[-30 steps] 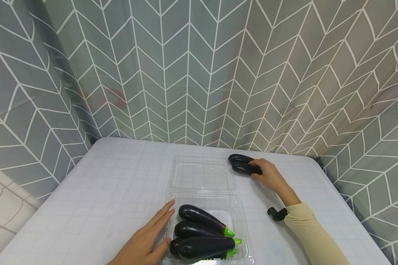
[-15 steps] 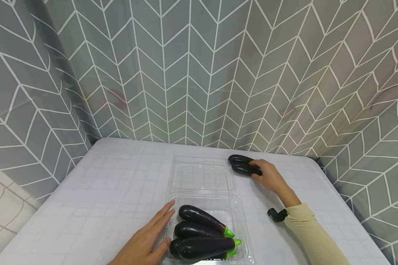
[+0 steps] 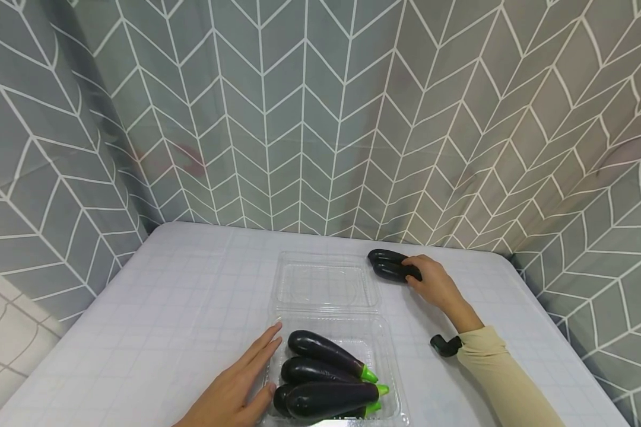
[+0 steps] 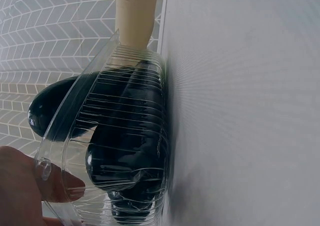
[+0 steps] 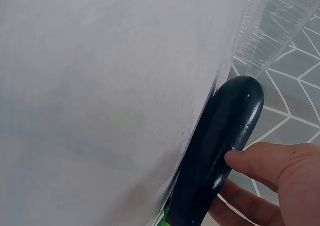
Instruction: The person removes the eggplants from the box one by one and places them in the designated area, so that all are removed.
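Note:
At the far right of the table, my right hand grips the near one of two dark eggplants by its right end. In the right wrist view, the thumb presses on this glossy eggplant, with fingers on its other side. The second eggplant lies right behind it. A clear plastic clamshell box lies open at the front, holding several eggplants with bright green stem ends. My left hand rests along the box's left rim, fingers straight; the left wrist view shows its thumb at the rim.
The box's clear lid lies flat behind its base. A small black device is on the right wrist. White checked cloth covers the table, and grey patterned curtains hang behind it and at both sides.
Very little differs. The right hand's fingers shift slightly on the near eggplant; the left hand and the box stay where they were.

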`<state>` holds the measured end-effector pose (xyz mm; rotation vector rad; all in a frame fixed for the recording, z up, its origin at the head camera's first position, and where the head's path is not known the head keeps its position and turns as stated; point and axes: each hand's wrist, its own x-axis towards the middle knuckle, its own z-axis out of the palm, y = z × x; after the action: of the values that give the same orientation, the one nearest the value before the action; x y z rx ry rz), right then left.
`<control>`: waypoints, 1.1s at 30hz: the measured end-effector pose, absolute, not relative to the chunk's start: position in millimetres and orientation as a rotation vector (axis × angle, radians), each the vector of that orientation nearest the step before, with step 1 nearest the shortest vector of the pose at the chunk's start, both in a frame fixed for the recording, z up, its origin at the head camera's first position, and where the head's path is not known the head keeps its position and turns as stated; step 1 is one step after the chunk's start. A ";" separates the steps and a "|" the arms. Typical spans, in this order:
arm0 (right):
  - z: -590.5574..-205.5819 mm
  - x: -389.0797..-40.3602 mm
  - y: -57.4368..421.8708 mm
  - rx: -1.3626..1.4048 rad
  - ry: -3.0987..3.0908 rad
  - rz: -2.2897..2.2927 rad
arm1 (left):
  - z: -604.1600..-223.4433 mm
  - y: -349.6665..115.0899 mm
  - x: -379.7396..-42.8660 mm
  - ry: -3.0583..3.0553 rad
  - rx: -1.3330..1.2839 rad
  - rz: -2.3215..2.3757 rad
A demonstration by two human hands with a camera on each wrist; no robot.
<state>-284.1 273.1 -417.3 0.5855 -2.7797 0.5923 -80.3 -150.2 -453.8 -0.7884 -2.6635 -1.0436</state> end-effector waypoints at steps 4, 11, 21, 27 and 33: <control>-417.7 -284.0 273.1 0.601 -2.767 0.592 | -453.7 -149.8 -80.8 -2.667 -0.783 -1.044; -415.7 -282.7 271.6 0.618 -2.758 0.598 | -455.0 -150.1 -81.7 -2.623 -0.821 -1.019; -413.6 -279.3 269.3 0.659 -2.777 0.610 | -453.3 -149.1 -81.6 -2.683 -0.773 -1.057; -413.3 -278.8 266.7 0.710 -2.811 0.575 | -453.0 -149.4 -80.4 -2.694 -0.768 -1.064; -415.8 -281.6 266.1 0.690 -2.767 0.581 | -454.7 -149.7 -79.4 -2.689 -0.762 -1.068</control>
<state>-281.6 266.1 -415.8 0.6896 -2.7665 0.5809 -79.4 -149.7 -454.7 -0.7623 -2.6887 -1.0685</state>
